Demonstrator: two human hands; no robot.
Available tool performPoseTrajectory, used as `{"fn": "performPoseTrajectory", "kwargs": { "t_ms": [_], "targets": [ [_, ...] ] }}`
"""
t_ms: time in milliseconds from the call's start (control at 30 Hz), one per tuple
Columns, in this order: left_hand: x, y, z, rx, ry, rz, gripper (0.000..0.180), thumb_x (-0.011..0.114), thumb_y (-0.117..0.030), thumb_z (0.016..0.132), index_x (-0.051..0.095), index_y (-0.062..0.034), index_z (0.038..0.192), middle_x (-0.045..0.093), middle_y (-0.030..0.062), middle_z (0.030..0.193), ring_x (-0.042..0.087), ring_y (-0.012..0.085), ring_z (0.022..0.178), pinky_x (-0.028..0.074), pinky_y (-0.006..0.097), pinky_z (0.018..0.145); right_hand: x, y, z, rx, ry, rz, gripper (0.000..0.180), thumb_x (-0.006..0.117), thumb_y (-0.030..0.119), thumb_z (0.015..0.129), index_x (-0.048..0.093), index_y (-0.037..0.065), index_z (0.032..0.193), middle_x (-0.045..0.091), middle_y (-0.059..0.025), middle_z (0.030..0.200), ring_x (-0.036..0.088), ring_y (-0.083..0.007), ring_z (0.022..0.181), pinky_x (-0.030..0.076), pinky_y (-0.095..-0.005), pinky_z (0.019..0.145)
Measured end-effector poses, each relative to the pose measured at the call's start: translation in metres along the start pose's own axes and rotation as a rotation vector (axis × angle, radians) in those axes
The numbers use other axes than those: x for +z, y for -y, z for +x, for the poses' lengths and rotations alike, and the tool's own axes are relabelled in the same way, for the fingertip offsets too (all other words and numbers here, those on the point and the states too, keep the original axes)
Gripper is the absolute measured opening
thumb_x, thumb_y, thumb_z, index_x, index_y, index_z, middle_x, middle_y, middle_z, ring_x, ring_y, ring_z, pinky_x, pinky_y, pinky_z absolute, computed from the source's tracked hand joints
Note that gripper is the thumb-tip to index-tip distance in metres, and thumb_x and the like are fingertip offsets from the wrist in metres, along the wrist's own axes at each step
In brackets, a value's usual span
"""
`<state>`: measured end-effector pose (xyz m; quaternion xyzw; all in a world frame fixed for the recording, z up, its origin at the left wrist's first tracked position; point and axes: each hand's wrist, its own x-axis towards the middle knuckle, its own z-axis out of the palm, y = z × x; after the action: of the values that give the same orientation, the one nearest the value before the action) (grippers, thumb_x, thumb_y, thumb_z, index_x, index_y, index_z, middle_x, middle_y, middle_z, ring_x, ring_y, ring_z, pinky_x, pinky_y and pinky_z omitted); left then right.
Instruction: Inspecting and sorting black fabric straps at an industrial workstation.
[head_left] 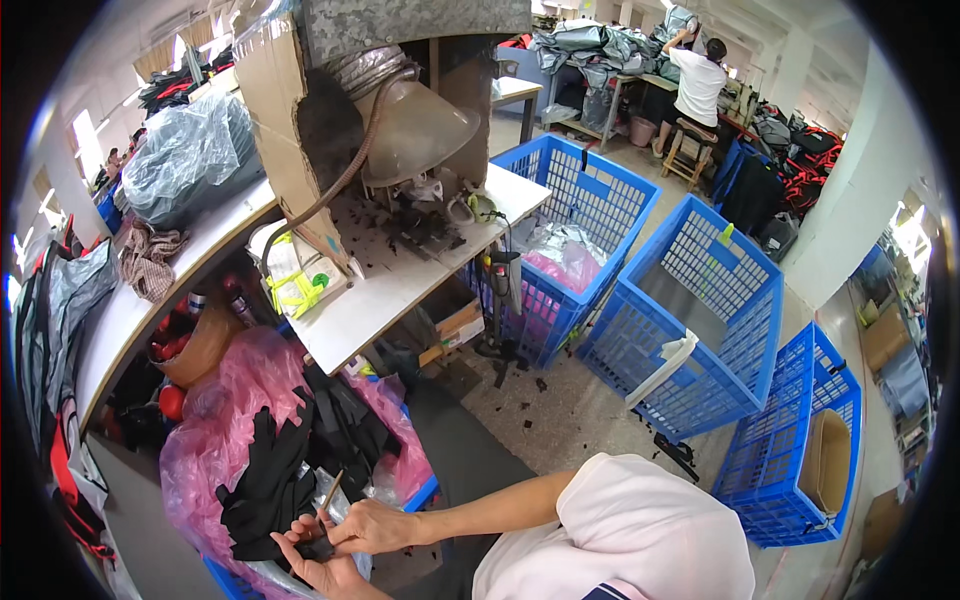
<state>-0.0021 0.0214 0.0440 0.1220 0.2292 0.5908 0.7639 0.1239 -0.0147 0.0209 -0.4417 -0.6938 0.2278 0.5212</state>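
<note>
My left hand (325, 572) is low in the view, palm partly up, its fingers closed on a small black fabric piece (318, 548). Against it, my right hand (368, 527) reaches in from the right, fingers bent in a pinch. A thin tan stick-like thing (333, 489) points up from between the hands, apparently in my right fingers; its lower end is hidden. Just beyond lies a heap of black fabric strips (275, 465) in a pink plastic bag (215, 425), which lines a blue crate (425, 494).
A white worktable (375, 322) with a dusty machine (415, 125) and black scraps stands ahead. Blue crates (690, 370) line the right side, one holding a cardboard box (826, 460). Scraps litter the floor. A person (700, 90) sits on a stool in the distance.
</note>
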Motion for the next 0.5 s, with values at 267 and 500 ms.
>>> {"fn": "performPoseTrajectory", "kwargs": {
  "t_ms": [267, 500],
  "targets": [
    [0.018, 0.015, -0.006, 0.069, 0.249, 0.185, 0.039, 0.045, -0.029, 0.095, 0.039, -0.0083, 0.063, 0.054, 0.0035, 0.071, 0.061, 0.0251, 0.095, 0.043, 0.045, 0.095, -0.012, 0.017, 0.001, 0.911, 0.486, 1.689, 0.027, 0.052, 0.036, 0.092, 0.054, 0.012, 0.081, 0.057, -0.0068, 0.055, 0.030, -0.0055, 0.029, 0.020, -0.0197, 0.027],
    [0.021, 0.027, -0.009, 0.022, 0.103, 0.359, 0.035, 0.043, -0.027, 0.093, 0.036, -0.0083, 0.063, 0.061, 0.0091, 0.081, 0.055, 0.0331, 0.110, 0.031, 0.049, 0.103, -0.007, -0.008, 0.009, 0.543, 0.406, 0.583, 0.028, 0.046, 0.026, 0.091, 0.051, 0.005, 0.108, 0.064, -0.0122, 0.076, 0.059, -0.0220, 0.042, 0.037, -0.0288, 0.028]
  ]
}}
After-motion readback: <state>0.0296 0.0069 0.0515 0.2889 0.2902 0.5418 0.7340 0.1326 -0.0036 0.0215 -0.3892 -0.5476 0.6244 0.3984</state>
